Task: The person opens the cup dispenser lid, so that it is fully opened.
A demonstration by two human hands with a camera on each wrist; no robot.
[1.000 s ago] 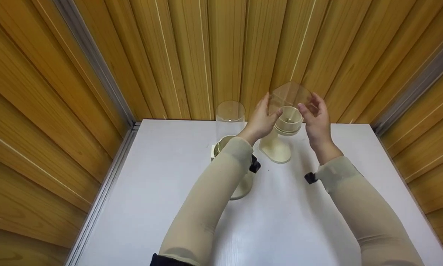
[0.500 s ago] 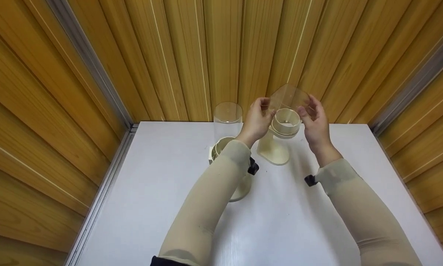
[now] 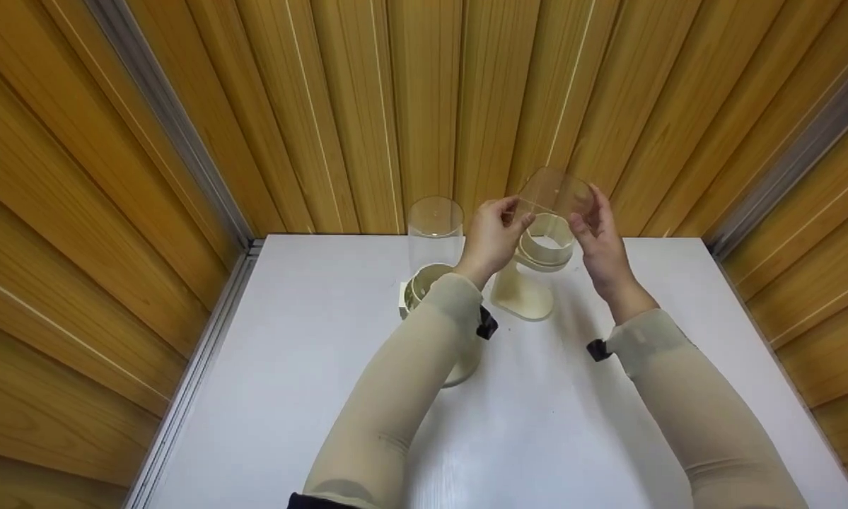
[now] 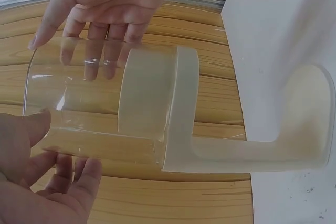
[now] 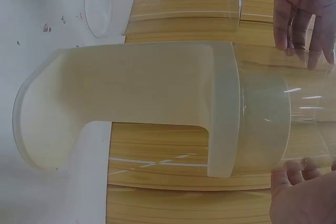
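Head view placed the clear cylinder (image 3: 556, 185) toward the back of the table (image 3: 289, 353), between the person's two hands, at the top of a cream stand (image 3: 526, 300). Both wrist views showed its lower end around the stand's collar (image 4: 147, 93), which was visible through the wall; whether it was fully seated could not be told. The left grip (image 3: 492, 233) curled thumb and fingers on one side of the wall; the right grip (image 3: 600, 240) did likewise opposite.

By its look, the cylinder was thin, stiff plastic, probably light, smooth enough to slip, and liable to crack or scratch under a hard squeeze. The best hold seemed to be two opposed sides, lightly, clear of the collar.

Its long axis stood roughly upright, in line with the collar, its free end pointing up; any slight lean was hard to judge. Near the left forearm, a second clear cylinder (image 3: 436, 244) also stood upright behind a second cream stand (image 3: 464, 367), largely hidden by that sleeve.
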